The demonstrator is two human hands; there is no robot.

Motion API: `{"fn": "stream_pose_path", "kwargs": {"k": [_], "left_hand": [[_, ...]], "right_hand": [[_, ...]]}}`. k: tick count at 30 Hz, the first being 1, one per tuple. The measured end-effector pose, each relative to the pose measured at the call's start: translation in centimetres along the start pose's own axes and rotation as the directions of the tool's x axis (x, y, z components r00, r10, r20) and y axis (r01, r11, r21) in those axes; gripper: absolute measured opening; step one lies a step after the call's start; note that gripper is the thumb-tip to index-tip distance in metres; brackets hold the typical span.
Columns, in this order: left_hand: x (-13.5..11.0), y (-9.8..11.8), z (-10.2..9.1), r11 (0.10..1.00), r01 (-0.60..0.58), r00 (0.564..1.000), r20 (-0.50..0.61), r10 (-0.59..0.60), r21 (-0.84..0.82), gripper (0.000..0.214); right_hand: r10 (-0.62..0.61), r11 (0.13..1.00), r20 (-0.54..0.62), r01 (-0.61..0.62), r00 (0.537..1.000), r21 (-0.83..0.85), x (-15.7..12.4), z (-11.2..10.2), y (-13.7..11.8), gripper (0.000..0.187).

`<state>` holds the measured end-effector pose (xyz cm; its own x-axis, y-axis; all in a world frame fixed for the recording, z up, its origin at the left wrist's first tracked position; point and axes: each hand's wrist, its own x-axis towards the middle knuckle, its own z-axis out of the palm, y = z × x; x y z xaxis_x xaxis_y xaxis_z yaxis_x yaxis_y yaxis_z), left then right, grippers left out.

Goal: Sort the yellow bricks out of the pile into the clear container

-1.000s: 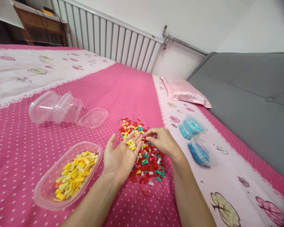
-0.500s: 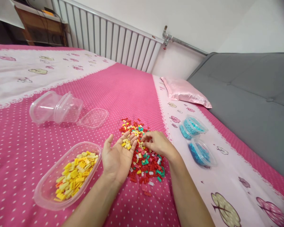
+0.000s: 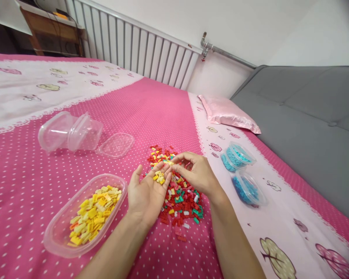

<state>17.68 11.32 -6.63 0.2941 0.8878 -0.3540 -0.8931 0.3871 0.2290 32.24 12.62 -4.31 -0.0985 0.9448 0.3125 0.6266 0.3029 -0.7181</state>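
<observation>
My left hand (image 3: 147, 193) lies palm up over the pink dotted bedspread, cupping a few small yellow bricks (image 3: 159, 178) on its fingers. My right hand (image 3: 196, 173) hovers just to its right, fingertips pinched together near the left fingertips; whether a piece is in the pinch is too small to tell. Under both hands spreads a mixed pile of red, yellow, green and white bricks (image 3: 182, 197). A clear oval tub (image 3: 59, 232) at the lower left holds several yellow bricks.
Two empty clear tubs (image 3: 71, 133) lie on their sides at the left, a loose lid (image 3: 116, 145) beside them. Two lidded tubs of blue bricks (image 3: 241, 172) sit to the right. A pink pillow (image 3: 228, 114), grey headboard and radiator lie beyond.
My right hand dipped toward the pile, then rose and came back with its fingertips pinched by my left fingertips. My left hand stayed cupped with the yellow bricks.
</observation>
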Motion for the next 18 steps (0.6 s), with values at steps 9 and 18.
{"fn": "stream_pose_path", "kwargs": {"k": [9,18], "left_hand": [[-0.4,0.7,0.8,0.992,0.062,0.998,-0.038,-0.059,0.108,0.033],[-3.6,1.8,3.0,0.943,0.141,0.99,-0.054,-0.131,0.302,0.019]], "right_hand": [[0.063,0.996,-0.2,-0.049,0.978,0.071,0.1,-0.1,0.2,0.018],[0.035,0.999,-0.231,-0.025,0.972,0.048,0.0,0.1,0.3,0.02]]}}
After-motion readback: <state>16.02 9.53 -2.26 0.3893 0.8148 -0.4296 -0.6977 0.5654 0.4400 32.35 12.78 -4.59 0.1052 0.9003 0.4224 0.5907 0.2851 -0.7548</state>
